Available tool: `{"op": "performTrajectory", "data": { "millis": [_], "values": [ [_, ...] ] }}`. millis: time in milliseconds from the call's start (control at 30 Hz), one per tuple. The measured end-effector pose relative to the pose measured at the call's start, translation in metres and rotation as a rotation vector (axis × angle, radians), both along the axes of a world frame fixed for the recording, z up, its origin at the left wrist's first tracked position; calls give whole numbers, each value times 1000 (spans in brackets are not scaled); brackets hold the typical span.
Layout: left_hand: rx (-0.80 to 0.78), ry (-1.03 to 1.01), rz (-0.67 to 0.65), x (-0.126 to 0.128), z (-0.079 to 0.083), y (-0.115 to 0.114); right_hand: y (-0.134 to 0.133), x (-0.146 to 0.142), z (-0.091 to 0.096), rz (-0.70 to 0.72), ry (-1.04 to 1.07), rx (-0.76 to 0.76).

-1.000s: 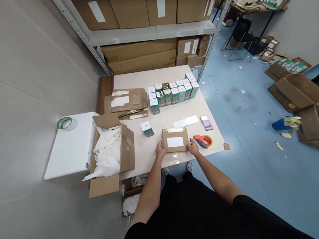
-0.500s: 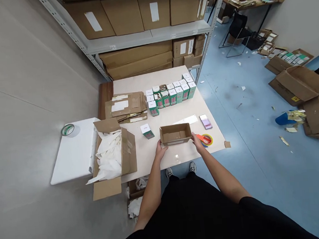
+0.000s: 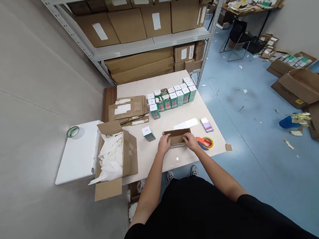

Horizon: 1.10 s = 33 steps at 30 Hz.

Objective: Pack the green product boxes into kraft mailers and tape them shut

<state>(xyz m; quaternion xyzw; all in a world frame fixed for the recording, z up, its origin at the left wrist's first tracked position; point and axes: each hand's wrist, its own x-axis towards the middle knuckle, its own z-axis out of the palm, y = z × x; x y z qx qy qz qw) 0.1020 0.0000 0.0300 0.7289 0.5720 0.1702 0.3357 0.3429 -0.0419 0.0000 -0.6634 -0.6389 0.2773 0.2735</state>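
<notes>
A small open cardboard box [image 3: 177,145] stands near the front edge of the table [image 3: 138,151]. My left hand [image 3: 164,143] is closed over its left end, with the fingers bent down inside. At the opposite end my right hand [image 3: 189,140] grips the wall the same way, its fingertips within the box. The bottom that shows between the hands is bare brown cardboard. Left of the box is a single green and white carton [image 3: 148,134]. Orange-handled scissors [image 3: 205,141] lie with a tape roll [image 3: 211,145] just right of my right hand.
Several green and white cartons [image 3: 180,97] line the table's back. Flattened cardboard [image 3: 129,109] lies left of them. A large carton of white paper [image 3: 110,153] sits at the left. A white strip [image 3: 186,124] and a phone-like object [image 3: 206,125] lie beyond the box. Shelving [image 3: 153,45] rises behind.
Both hands have moved up from the lower outer sides of the box to its ends, fingers now bent inside. The view has tilted slightly upward.
</notes>
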Motion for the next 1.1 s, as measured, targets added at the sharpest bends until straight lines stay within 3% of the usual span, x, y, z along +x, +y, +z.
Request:
{"op": "performTrajectory", "data": {
  "millis": [133, 267, 333, 467, 833, 1100],
  "values": [
    [-238, 221, -48, -8, -15, 14, 1, 9, -8, -3, -179, -261],
    [-389, 216, -87, -26, -42, 3, -10, 20, -18, 100, -221, -429],
    [-415, 208, -95, -26, -54, -7, -14, 15, -21, 156, -269, -476],
    [-321, 178, 4, -14, -69, -27, -11, -3, -21, 131, -349, -500],
    [-240, 249, 89, -4, -63, -43, 40, -15, 1, 15, -380, -509],
    [-239, 283, 165, 4, -62, -46, 86, -5, -15, 53, -422, -614]
  ]
}}
